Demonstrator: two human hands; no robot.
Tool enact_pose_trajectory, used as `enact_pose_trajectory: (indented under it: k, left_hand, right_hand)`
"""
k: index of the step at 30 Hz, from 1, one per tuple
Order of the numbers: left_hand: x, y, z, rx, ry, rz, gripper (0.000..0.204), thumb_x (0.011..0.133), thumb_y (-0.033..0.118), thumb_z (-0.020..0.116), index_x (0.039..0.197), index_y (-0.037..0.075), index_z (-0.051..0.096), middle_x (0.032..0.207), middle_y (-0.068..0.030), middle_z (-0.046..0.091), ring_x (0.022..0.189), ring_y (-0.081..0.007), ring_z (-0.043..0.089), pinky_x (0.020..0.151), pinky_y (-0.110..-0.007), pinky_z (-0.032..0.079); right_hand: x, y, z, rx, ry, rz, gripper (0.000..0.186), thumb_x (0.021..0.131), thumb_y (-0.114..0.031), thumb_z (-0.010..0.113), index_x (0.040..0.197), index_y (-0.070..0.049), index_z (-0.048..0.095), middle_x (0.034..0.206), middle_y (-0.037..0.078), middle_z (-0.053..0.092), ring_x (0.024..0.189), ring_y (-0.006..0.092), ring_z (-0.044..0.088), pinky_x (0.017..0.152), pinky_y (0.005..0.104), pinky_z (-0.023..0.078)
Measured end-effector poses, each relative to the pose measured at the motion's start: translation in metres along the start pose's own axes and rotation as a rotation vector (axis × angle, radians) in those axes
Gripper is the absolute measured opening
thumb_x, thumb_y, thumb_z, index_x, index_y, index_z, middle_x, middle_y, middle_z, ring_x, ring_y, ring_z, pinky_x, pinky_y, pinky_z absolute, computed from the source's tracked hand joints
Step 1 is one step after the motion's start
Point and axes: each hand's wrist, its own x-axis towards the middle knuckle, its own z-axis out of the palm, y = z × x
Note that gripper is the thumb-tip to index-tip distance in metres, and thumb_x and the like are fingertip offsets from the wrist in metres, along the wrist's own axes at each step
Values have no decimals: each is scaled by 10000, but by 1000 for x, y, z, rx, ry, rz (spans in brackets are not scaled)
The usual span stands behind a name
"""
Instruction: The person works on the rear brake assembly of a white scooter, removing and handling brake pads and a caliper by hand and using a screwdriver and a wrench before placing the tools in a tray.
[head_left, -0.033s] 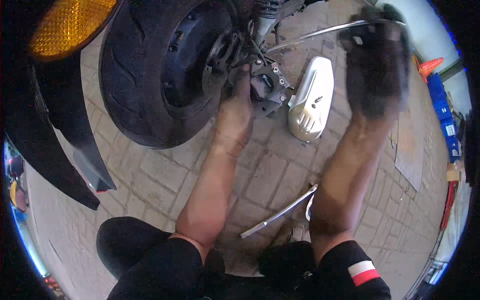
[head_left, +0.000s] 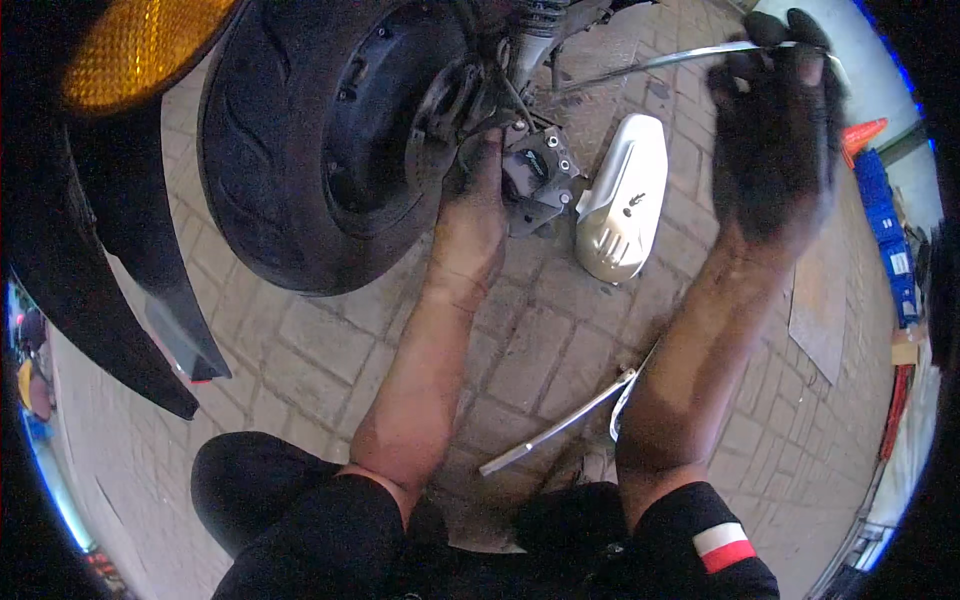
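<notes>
My left hand (head_left: 474, 200) grips the grey brake caliper (head_left: 537, 175) beside the wheel hub, with its thumb along the near side; its other fingers are largely hidden behind. Several bolts show on the caliper's face. At the upper right, my right hand (head_left: 778, 140), darkened and slightly blurred, is closed around a long thin metal rod (head_left: 690, 58) that looks bent at its right end. The rod's far end points toward the lower end of the shock absorber (head_left: 533, 50), above the caliper. Left of the caliper stands the black-tyred wheel (head_left: 240, 190).
A white cover (head_left: 620, 215) lies on the paving right of the caliper. Near my knees is a silver bar tool (head_left: 560, 423). A black body panel with an amber reflector (head_left: 140, 50) fills the left side. Blue bins (head_left: 885, 225) and an orange cone (head_left: 862, 136) stand at the far right.
My right hand has moved a little to the right with the rod, whose far end has shifted away from the caliper. My left hand stays in place on the caliper.
</notes>
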Motion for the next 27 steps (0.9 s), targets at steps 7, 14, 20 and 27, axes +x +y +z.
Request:
enact_pose_trajectory:
  k: [7, 14, 20, 27]
  left_hand:
    - [4, 1, -3, 107, 2, -4, 483, 994, 423, 414, 1311, 72, 514, 1176, -82, 639, 1033, -220, 635, 948, -345, 465]
    - [5, -3, -16, 232, -6, -3, 486, 990, 429, 424, 1233, 36, 572, 1111, -73, 663, 951, -200, 658, 859, -317, 508]
    - [6, -1, -10, 126, 76, -36, 453, 968, 425, 485, 1207, 52, 578, 1070, -86, 667, 925, -195, 659, 765, -348, 543]
    - [3, 9, -12, 171, 0, -64, 468, 969, 405, 491, 1268, 47, 535, 1172, -98, 627, 973, -197, 651, 755, -350, 554]
  right_hand:
    - [-17, 11, -10, -915, -549, 240, 210, 859, -85, 644, 1054, -28, 697, 894, 52, 683, 687, 88, 596, 553, 220, 442]
    - [-32, 22, -16, -1176, -693, 68, 174, 856, -145, 623, 972, -37, 694, 1010, 149, 663, 875, 353, 631, 759, 390, 506]
    - [-27, 21, -17, -1278, -791, -57, 220, 819, -107, 613, 1020, -59, 688, 1061, 140, 655, 915, 336, 637, 793, 392, 515]
    - [-22, 23, -21, -1199, -864, -105, 237, 808, -71, 585, 1020, -58, 689, 1111, 141, 644, 976, 329, 629, 841, 375, 516]
